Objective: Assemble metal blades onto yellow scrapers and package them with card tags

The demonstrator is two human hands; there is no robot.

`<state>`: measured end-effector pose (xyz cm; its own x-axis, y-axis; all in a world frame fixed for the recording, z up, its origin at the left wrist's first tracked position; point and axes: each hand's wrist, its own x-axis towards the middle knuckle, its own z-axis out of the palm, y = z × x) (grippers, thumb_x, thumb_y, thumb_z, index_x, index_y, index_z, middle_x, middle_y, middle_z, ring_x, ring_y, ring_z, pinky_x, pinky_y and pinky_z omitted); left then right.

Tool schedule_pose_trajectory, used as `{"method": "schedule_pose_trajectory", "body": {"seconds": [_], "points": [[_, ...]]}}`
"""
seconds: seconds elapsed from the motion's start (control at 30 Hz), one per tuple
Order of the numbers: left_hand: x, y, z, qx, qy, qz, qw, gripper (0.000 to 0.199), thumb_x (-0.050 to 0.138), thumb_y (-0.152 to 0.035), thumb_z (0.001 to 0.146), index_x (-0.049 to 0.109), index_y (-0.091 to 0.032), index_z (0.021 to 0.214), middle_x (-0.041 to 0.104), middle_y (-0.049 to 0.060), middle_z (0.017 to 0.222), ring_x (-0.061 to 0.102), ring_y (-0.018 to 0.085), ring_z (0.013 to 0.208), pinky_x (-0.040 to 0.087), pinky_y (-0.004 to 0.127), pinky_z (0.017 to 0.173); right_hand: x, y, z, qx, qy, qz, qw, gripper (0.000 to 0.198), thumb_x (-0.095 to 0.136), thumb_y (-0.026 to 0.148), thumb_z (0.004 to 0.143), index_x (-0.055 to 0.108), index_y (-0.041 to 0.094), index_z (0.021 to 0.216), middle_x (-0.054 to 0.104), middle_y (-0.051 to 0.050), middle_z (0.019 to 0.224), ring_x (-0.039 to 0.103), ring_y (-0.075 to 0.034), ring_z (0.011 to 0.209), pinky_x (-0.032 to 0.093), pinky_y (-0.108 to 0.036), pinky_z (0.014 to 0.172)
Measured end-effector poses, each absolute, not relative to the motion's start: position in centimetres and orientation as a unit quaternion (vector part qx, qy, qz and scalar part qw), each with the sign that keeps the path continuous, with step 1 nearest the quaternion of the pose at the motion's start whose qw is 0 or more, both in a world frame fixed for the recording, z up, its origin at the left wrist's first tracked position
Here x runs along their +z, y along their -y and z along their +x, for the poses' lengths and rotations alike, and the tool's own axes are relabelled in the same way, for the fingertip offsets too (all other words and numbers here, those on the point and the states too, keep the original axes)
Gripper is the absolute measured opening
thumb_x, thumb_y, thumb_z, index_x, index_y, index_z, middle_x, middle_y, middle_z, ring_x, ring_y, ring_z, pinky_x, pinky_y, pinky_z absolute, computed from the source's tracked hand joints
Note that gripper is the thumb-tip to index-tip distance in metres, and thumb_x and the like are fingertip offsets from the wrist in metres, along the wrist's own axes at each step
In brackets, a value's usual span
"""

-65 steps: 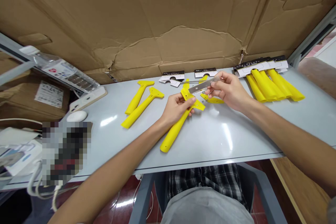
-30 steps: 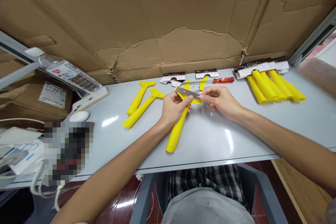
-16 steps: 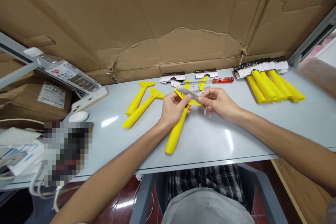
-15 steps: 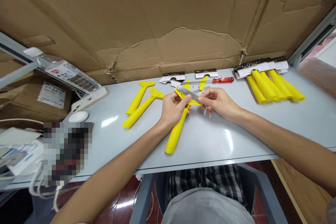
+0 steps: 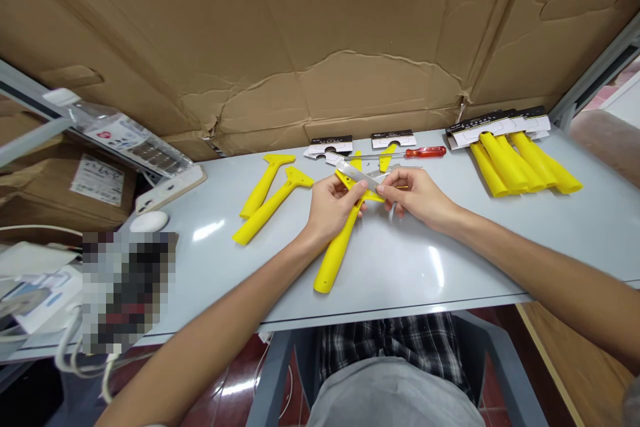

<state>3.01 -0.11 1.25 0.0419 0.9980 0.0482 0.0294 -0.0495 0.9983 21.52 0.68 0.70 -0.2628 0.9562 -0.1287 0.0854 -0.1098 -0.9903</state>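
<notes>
A yellow scraper handle (image 5: 336,253) slants across the table, its head end held in my left hand (image 5: 330,208). Over that head lies a flat metal blade (image 5: 356,173), with my left thumb pressing on it. My right hand (image 5: 421,196) pinches the blade's right end between thumb and fingers. Something pale and thin, too small to name, shows under the right fingers. Behind the hands lie small yellow plates (image 5: 385,159) and a screwdriver (image 5: 425,152) with a red handle. Two more yellow scraper handles (image 5: 267,213) rest to the left.
Several yellow handles (image 5: 505,163) with black-and-white cards lie at the right back. Two cards (image 5: 393,139) stand near the cardboard wall (image 5: 320,33). On the left are a power strip (image 5: 173,190), a plastic bottle (image 5: 127,137), a white mouse (image 5: 149,221) and a blurred-out object (image 5: 133,293).
The blade has shifted very slightly right and down over the scraper head. Both hands keep nearly the same place and hold.
</notes>
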Motion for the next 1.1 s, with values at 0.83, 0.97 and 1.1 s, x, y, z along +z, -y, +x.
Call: {"method": "schedule_pose_trajectory", "body": {"seconds": [0.83,0.97,1.1], "points": [[1.40,0.09,2.81,0.502,-0.502,0.520,0.475,0.044,0.074,-0.057,0.083,0.061,-0.018,0.067,0.060,0.000,0.049,0.053,0.013,0.038,0.045,0.024,0.039,0.77,-0.10,21.21,0.709,0.476,-0.392,0.343,0.046,0.084,0.047,0.074,0.061,0.011,0.092,0.072,-0.012,0.092,0.067,-0.011,0.067,0.049,-0.022,0.050],[1.37,0.14,2.78,0.501,-0.502,0.526,0.470,0.042,0.076,-0.056,0.081,0.062,-0.018,0.071,0.061,0.000,0.052,0.055,0.013,0.038,0.045,0.024,0.038,0.81,-0.06,21.25,0.716,0.453,-0.403,0.347,0.042,0.086,0.042,0.071,0.060,0.010,0.084,0.071,-0.010,0.088,0.062,-0.008,0.062,0.050,-0.022,0.051],[1.29,0.18,2.73,0.496,-0.494,0.532,0.476,0.039,0.082,-0.052,0.074,0.064,-0.018,0.073,0.065,0.001,0.058,0.060,0.015,0.044,0.049,0.025,0.041,0.81,-0.07,21.22,0.719,0.446,-0.403,0.350,0.049,0.090,0.045,0.064,0.059,0.011,0.080,0.070,-0.008,0.082,0.059,-0.007,0.060,0.049,-0.021,0.051]]}}
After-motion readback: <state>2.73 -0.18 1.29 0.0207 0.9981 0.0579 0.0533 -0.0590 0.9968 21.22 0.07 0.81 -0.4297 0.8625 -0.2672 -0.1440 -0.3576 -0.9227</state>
